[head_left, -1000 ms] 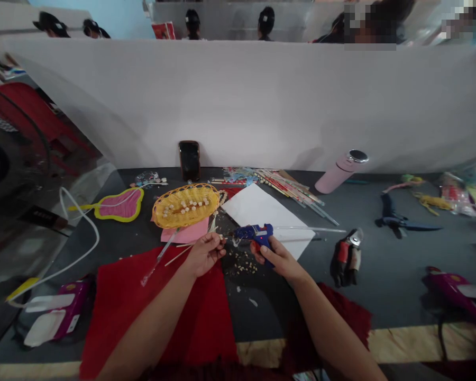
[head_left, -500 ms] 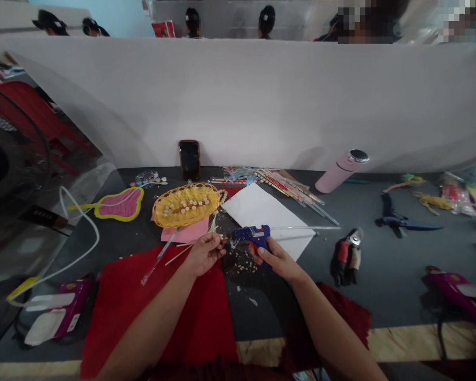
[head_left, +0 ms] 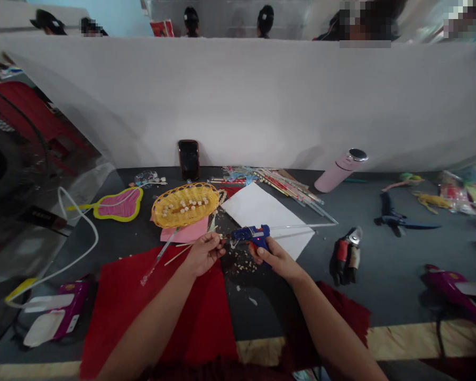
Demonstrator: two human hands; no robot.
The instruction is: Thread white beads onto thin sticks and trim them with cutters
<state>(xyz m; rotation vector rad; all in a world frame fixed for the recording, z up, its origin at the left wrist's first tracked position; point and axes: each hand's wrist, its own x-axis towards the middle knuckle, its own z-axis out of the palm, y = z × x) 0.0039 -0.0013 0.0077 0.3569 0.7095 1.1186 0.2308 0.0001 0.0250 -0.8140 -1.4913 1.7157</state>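
My right hand point(head_left: 275, 257) is wrapped round the grip of a blue glue gun point(head_left: 250, 234), whose nozzle points left. A clear glue stick point(head_left: 301, 227) sticks out of its back, over a white sheet point(head_left: 257, 203). Close to the nozzle, the fingertips of my left hand point(head_left: 204, 253) pinch a small pale piece too small to make out. Behind my left hand, a yellow woven basket point(head_left: 186, 205) holds small pale beads or flowers, beside a pink paper point(head_left: 185, 230). Small pale bits point(head_left: 241, 266) lie scattered on the dark table between my hands.
Red cloth point(head_left: 158, 307) lies under my left forearm. Pruning shears point(head_left: 347, 256), a pink bottle point(head_left: 340, 170) and a bundle of sticks point(head_left: 287, 185) are right of centre. A phone point(head_left: 189, 160) leans on the white partition point(head_left: 238, 100). People's heads show beyond it.
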